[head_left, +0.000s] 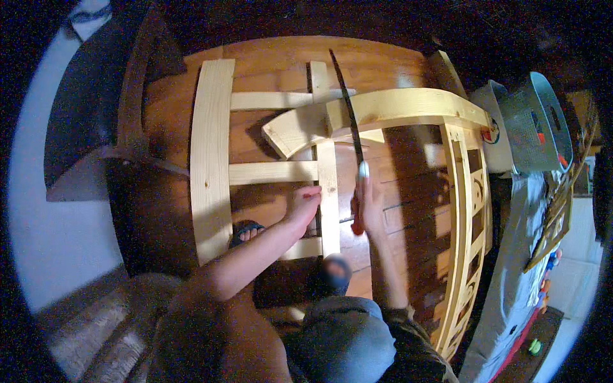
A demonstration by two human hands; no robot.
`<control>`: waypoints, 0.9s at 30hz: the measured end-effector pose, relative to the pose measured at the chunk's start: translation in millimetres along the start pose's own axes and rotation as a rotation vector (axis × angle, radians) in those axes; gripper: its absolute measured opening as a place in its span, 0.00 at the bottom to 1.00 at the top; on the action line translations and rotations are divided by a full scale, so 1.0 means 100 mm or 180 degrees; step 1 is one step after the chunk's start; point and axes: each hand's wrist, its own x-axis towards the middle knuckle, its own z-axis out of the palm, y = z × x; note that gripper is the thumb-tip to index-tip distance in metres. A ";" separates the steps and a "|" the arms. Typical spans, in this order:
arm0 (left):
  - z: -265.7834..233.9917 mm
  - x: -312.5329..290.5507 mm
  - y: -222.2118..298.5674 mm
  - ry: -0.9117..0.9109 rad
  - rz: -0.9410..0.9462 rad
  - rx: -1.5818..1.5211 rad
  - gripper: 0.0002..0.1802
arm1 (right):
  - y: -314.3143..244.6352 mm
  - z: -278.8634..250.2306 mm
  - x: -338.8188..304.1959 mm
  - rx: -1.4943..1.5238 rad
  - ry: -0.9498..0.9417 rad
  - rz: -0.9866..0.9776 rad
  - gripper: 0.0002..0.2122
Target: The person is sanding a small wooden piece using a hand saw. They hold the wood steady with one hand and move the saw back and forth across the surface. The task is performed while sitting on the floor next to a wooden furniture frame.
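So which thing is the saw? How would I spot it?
Find the pale wooden frame lying on the brown wood floor. A curved pale plank crosses its top end, and the saw lies across that plank, its handle in the right hand. It is the only thin, dark, straight strip among all the light wood.

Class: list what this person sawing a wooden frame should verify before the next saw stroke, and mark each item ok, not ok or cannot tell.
1. Right hand grips the saw handle: ok.
2. Left hand steadies the upright slat: ok.
3. Left fingers clear of the blade: ok, apart from it.
4. Blade lies across the curved board: ok.
5. Frame clamped: cannot tell.
6. Sandalled foot clear of the blade: ok.
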 end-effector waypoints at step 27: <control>-0.10 -0.86 0.21 -0.0689 -0.0418 0.1132 0.19 | 0.24 -0.63 -0.65 -0.1515 -0.0192 0.0459 0.26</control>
